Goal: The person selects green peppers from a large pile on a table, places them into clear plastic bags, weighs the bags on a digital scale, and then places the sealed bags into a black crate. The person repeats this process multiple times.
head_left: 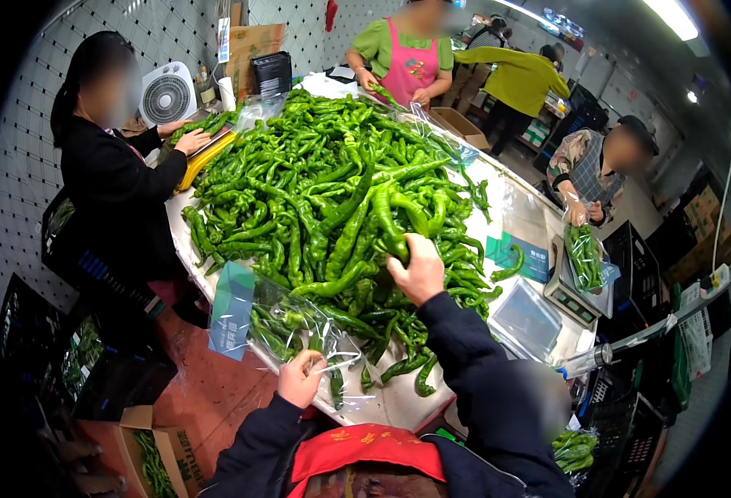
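Left hand [300,378] is pinching a clear plastic bag [271,324] by its edge, likely keeping it open; right hand [420,270] is grasping green chili peppers [388,224].

A white worktop [394,404] carries a broad heap of long green peppers [299,195], which covers most of its surface. Along the right side lie clear bags [533,260] with blue-green panels, a flat greyish plate [527,317] and a weighing scale [571,302].
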Demonstrator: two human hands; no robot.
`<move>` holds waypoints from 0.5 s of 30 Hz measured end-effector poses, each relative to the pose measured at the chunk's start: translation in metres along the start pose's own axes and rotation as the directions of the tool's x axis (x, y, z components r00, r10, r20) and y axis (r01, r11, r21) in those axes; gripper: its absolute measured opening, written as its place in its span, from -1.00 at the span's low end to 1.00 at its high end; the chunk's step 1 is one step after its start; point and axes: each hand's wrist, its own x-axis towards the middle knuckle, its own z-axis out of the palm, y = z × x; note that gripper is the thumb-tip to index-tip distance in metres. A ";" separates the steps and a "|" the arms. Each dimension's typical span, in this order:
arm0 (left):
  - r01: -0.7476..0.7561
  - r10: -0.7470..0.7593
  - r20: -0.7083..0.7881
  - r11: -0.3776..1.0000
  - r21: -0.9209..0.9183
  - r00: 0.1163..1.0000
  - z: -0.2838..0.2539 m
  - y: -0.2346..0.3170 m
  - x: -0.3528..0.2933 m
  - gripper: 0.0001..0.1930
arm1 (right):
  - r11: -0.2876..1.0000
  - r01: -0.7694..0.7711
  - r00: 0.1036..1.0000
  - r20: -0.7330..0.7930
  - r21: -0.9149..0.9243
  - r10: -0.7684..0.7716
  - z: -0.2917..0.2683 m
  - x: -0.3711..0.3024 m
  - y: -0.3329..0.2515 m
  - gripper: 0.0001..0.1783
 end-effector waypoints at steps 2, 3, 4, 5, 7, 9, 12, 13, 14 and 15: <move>0.038 -0.037 -0.036 0.999 0.027 0.999 -0.005 0.005 0.006 -0.85 | 0.985 -0.013 1.000 -0.026 0.170 0.018 -0.021 -0.012 -0.004 -0.60; -0.004 0.006 -0.063 0.999 0.033 0.998 -0.022 0.004 0.011 -0.87 | 0.861 -0.276 0.957 0.209 0.427 0.203 -0.034 -0.025 -0.023 -0.63; -0.078 0.070 -0.103 0.994 -0.077 0.992 -0.007 -0.005 0.019 -0.86 | 0.717 -0.313 0.939 0.314 0.623 0.137 -0.053 -0.041 -0.007 -0.66; -0.149 0.121 -0.169 0.976 -0.161 0.978 0.001 -0.015 0.023 -0.85 | 0.337 -0.548 0.836 0.516 0.766 0.186 -0.072 -0.058 -0.020 -0.64; -0.046 0.020 -0.138 0.982 -0.183 0.990 -0.010 -0.003 0.022 -0.86 | 0.179 -0.665 0.745 0.662 0.725 0.086 -0.098 -0.092 -0.031 -0.49; -0.059 0.031 -0.154 0.982 -0.181 0.988 -0.009 -0.005 0.023 -0.86 | 0.110 -0.719 0.687 0.726 0.686 -0.040 -0.121 -0.127 -0.040 -0.33; -0.037 -0.004 -0.168 0.971 -0.235 0.986 -0.008 -0.001 0.024 -0.82 | 0.476 -0.718 0.491 0.854 0.508 -0.172 -0.140 -0.144 -0.053 -0.35; -0.028 -0.011 -0.171 0.975 -0.222 0.985 -0.007 0.002 0.021 -0.81 | 0.598 -0.626 0.475 0.853 0.500 -0.216 -0.139 -0.150 -0.058 -0.35; -0.019 -0.018 -0.175 0.977 -0.210 0.984 -0.007 0.009 0.017 -0.80 | 0.696 -0.429 0.548 0.779 0.576 -0.307 -0.131 -0.157 -0.059 -0.38; -0.017 -0.019 -0.179 0.980 -0.198 0.984 -0.006 0.014 0.013 -0.79 | 0.763 -0.390 0.518 0.808 0.515 -0.281 -0.129 -0.161 -0.060 -0.38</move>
